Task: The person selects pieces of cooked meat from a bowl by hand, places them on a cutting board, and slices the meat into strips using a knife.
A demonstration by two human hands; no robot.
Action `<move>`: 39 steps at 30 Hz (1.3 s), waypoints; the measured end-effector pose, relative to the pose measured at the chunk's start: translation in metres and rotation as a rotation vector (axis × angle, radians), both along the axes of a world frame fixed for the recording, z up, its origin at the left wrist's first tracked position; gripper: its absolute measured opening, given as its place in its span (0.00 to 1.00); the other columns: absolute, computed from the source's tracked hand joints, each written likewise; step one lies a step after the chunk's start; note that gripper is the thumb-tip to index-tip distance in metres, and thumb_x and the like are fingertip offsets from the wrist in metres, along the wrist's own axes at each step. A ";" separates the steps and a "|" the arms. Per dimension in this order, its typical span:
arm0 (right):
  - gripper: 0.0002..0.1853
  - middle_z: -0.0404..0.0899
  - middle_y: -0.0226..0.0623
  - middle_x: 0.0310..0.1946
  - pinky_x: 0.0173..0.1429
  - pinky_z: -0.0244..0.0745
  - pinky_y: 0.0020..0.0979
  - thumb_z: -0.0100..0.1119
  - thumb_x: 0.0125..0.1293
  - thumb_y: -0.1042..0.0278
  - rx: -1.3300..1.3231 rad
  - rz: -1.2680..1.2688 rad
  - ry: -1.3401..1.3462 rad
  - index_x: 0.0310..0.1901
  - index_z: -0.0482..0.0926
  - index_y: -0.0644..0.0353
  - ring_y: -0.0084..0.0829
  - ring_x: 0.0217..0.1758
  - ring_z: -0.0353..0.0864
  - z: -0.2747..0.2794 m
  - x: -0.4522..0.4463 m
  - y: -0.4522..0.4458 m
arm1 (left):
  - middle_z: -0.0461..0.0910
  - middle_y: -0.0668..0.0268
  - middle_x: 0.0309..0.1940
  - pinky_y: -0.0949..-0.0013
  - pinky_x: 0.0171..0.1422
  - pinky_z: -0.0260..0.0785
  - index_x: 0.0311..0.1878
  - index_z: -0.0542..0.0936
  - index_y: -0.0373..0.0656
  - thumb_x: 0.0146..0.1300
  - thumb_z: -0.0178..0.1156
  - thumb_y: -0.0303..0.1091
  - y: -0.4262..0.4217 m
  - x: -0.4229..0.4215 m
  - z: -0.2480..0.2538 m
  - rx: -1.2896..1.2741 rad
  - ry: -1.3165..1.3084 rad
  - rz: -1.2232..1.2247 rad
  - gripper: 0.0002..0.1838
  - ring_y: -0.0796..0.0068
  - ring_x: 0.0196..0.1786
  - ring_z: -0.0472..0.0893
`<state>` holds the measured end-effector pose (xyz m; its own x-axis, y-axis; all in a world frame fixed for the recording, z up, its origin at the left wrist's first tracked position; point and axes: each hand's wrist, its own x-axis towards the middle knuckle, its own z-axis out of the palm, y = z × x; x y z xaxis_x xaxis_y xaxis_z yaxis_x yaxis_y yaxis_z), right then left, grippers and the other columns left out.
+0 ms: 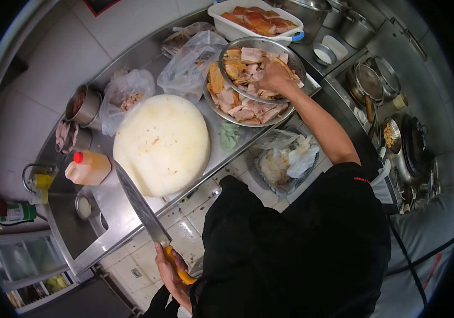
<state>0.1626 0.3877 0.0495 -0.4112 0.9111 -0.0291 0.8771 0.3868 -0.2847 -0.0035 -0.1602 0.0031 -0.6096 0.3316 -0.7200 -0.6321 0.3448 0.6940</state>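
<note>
Left hand closes its fingers around the yellow handle of a long, wide-bladed knife, which points away from the body across the counter edge, its tip end beside a thick round chopping board; right hand reaches into the upper of 2 steel bowls, fingers bent down among chopped cooked meat pieces; its fingertips are hidden, so whether it grips any cannot be told.

From the left, 2 small steel pots holding meat stand on the steel counter; a plastic jug with a red cap sits near them, just left of the board; a clear plastic bag with meat scraps lies at the board's far side; the board carries a few small scraps; another clear plastic bag lies farther right; a crumpled green cloth-like item rests between the board and the bowls.

The upper steel bowl sits over the lower steel bowl, both with meat; a white tub of browned meat is behind them; a lined bin stands below the counter edge.
</note>
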 end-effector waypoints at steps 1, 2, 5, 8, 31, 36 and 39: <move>0.52 0.82 0.65 0.50 0.62 0.79 0.40 0.78 0.45 0.59 0.011 -0.015 -0.003 0.69 0.64 0.77 0.54 0.57 0.83 0.002 -0.002 0.002 | 0.61 0.72 0.10 0.70 0.12 0.57 0.27 0.68 0.49 0.69 0.46 0.75 -0.001 0.000 -0.001 -0.003 -0.012 0.009 0.35 0.76 0.08 0.61; 0.50 0.82 0.65 0.49 0.61 0.80 0.40 0.78 0.44 0.59 0.033 -0.041 0.015 0.68 0.67 0.75 0.53 0.57 0.84 0.001 -0.002 0.006 | 0.61 0.72 0.10 0.70 0.12 0.57 0.27 0.68 0.49 0.69 0.46 0.75 -0.002 0.000 -0.002 -0.007 -0.024 0.018 0.35 0.76 0.08 0.61; 0.43 0.84 0.62 0.48 0.58 0.81 0.40 0.78 0.43 0.61 0.095 -0.110 0.071 0.63 0.74 0.71 0.50 0.54 0.85 0.002 0.009 0.026 | 0.60 0.72 0.10 0.70 0.12 0.57 0.27 0.67 0.49 0.68 0.46 0.76 -0.004 0.002 -0.001 -0.035 -0.026 0.049 0.35 0.76 0.08 0.61; 0.36 0.86 0.56 0.46 0.55 0.82 0.37 0.77 0.43 0.64 0.077 -0.170 0.202 0.57 0.80 0.69 0.44 0.51 0.87 0.014 0.036 0.047 | 0.61 0.72 0.10 0.70 0.14 0.56 0.27 0.68 0.48 0.70 0.46 0.74 -0.010 0.002 0.001 -0.053 -0.057 0.096 0.35 0.76 0.09 0.62; 0.25 0.85 0.48 0.50 0.63 0.76 0.35 0.65 0.60 0.77 -0.334 0.997 0.554 0.61 0.74 0.65 0.45 0.56 0.84 -0.109 -0.192 -0.186 | 0.68 0.68 0.14 0.69 0.17 0.58 0.23 0.72 0.40 0.73 0.45 0.70 0.022 0.016 -0.017 -0.314 0.058 -0.013 0.39 0.77 0.12 0.67; 0.20 0.82 0.46 0.52 0.67 0.72 0.42 0.69 0.54 0.74 -0.221 1.024 0.650 0.51 0.82 0.65 0.48 0.61 0.77 -0.129 -0.188 -0.175 | 0.71 0.63 0.17 0.61 0.29 0.65 0.25 0.75 0.35 0.74 0.44 0.70 0.032 0.044 -0.021 -0.438 -0.007 0.039 0.42 0.71 0.22 0.72; 0.18 0.82 0.45 0.51 0.64 0.74 0.42 0.69 0.54 0.74 -0.244 1.117 0.688 0.48 0.83 0.65 0.47 0.59 0.77 -0.130 -0.204 -0.178 | 0.72 0.58 0.19 0.57 0.36 0.68 0.28 0.75 0.31 0.74 0.42 0.70 0.045 0.061 -0.013 -0.511 0.119 0.077 0.43 0.65 0.28 0.76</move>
